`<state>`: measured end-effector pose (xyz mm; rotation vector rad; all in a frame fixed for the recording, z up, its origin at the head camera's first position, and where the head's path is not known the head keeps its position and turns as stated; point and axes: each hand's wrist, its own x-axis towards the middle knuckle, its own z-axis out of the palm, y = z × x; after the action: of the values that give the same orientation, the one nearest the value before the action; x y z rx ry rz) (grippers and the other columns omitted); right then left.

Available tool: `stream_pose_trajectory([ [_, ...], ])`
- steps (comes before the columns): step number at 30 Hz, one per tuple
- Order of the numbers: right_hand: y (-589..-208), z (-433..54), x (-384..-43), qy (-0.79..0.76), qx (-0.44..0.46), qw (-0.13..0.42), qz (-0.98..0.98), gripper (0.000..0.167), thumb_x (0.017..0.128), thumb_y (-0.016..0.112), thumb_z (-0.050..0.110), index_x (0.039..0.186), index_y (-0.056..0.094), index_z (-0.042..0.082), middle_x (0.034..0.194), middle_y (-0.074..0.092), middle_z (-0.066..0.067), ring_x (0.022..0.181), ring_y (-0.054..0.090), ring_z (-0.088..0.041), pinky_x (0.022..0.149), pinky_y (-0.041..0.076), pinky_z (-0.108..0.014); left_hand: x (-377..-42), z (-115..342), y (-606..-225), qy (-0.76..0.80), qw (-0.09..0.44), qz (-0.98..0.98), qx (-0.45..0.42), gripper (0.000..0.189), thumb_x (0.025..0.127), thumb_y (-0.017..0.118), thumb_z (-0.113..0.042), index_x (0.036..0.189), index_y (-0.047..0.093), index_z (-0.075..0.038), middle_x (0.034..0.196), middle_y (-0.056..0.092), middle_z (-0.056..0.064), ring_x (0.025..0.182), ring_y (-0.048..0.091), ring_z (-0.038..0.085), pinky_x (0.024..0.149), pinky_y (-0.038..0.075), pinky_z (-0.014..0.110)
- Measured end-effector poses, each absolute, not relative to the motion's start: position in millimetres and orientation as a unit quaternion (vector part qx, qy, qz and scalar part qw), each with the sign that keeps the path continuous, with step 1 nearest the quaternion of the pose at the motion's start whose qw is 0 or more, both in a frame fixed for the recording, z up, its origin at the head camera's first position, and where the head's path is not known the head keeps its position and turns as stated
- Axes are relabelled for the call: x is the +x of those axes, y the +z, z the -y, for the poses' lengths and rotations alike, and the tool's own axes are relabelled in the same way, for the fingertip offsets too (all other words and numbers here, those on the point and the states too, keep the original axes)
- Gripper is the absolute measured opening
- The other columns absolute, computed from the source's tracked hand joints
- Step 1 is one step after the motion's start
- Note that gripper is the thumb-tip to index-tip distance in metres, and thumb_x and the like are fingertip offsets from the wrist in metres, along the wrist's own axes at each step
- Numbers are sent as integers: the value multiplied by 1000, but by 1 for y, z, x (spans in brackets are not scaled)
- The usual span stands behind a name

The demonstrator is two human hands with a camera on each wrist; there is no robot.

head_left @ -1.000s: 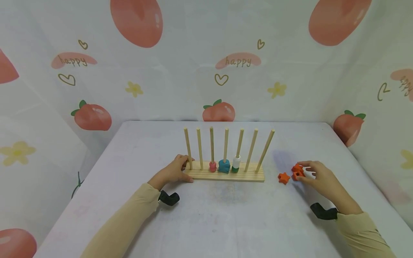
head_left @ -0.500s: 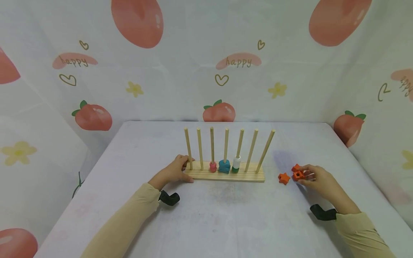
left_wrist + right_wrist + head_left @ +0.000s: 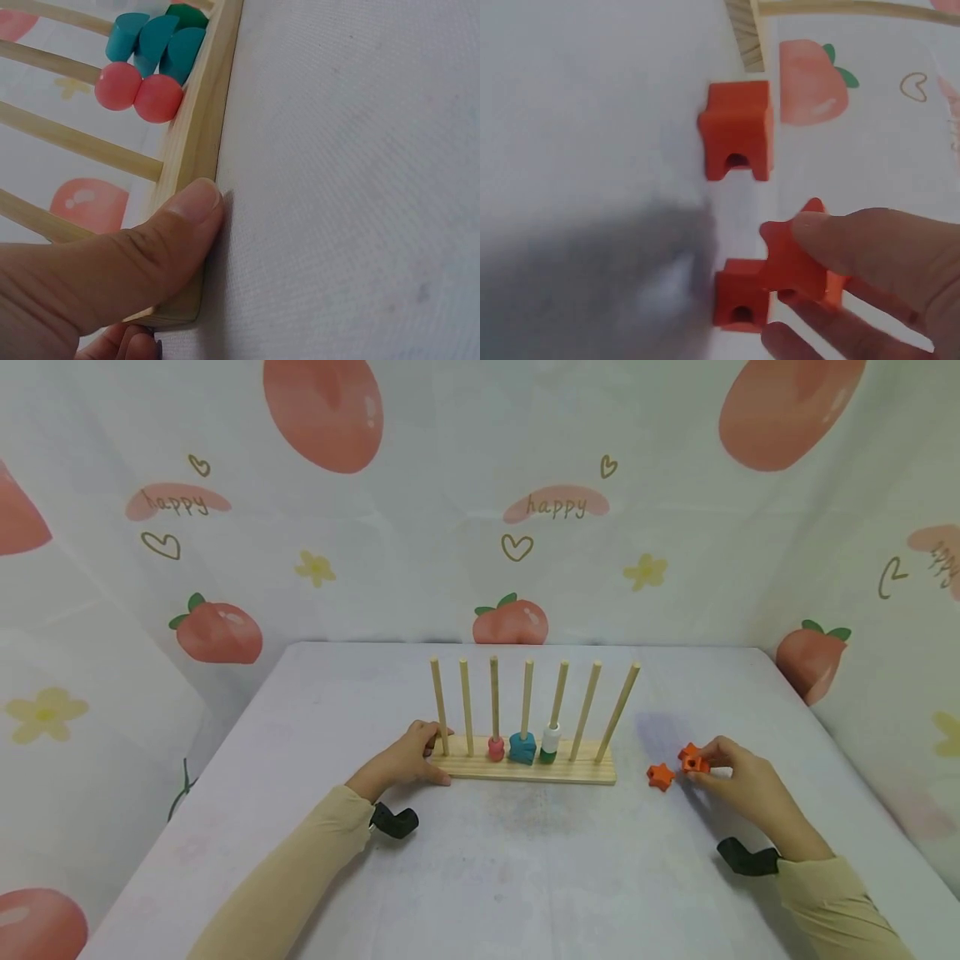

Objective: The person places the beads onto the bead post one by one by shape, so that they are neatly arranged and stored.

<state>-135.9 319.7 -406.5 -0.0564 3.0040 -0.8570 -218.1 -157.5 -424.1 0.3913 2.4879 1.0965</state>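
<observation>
My left hand grips the left end of a wooden peg rack, its thumb lying along the front of the base in the left wrist view. Red round beads, blue beads and a stack of white and green beads sit low on separate pegs. At the right, my right hand pinches an orange star bead between thumb and fingers. Another orange star bead is just behind it, partly covered. A third orange star bead lies on the table to the left.
Upright pegs rise from the rack, several of them bare. The white-covered table spreads in front. A patterned cloth hangs behind, at the table's far edge. Black wrist camera mounts stick out below each hand.
My right hand's fingers have closed on the orange star bead, which has risen slightly. The left hand and the rack stay in place; the head view has shifted very slightly.
</observation>
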Motion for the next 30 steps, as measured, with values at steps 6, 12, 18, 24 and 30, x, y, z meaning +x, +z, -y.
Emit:
stream_pose_trajectory([
  [6, -394, -308, -131, -289, -31, -52, -955, 29, 86, 74, 24, 102, 55, 7, 110, 66, -22, 105, 57, -42, 74, 47, -48, -218, 156, -421, 387, 195, -890, 143, 73, 70, 87, -9, 133, 49, -2, 121, 40, 18, 114, 46, 30, 103, 39, 46],
  [12, -384, -292, -132, -310, -73, -137, -938, 31, 85, 75, 16, 110, 59, 7, 103, 70, -19, 100, 63, -43, 76, 50, -57, -219, 157, -422, 384, 194, -891, 142, 74, 70, 87, -10, 133, 49, -3, 122, 40, 18, 113, 46, 30, 103, 40, 46],
  [18, -378, -274, -135, -324, -118, -210, -915, 35, 79, 78, 5, 113, 68, 5, 100, 70, -12, 92, 66, -5, 82, 52, -16, -220, 158, -425, 379, 194, -894, 139, 73, 70, 87, -12, 132, 50, -5, 123, 40, 17, 112, 45, 29, 102, 39, 46],
  [24, -366, -258, -137, -390, -144, -244, -876, 42, 76, 76, -9, 116, 67, -2, 99, 62, -10, 89, 53, 20, 75, 44, -2, -220, 158, -426, 384, 194, -892, 140, 73, 70, 87, -11, 132, 50, -5, 123, 40, 17, 113, 46, 29, 103, 39, 46],
  [30, -353, -244, -136, -428, -147, -255, -855, 46, 76, 75, -11, 119, 63, 0, 105, 63, 7, 91, 58, 13, 78, 46, -5, -220, 158, -426, 380, 192, -893, 142, 73, 70, 87, -11, 132, 50, -5, 122, 40, 17, 112, 46, 29, 102, 40, 45],
])
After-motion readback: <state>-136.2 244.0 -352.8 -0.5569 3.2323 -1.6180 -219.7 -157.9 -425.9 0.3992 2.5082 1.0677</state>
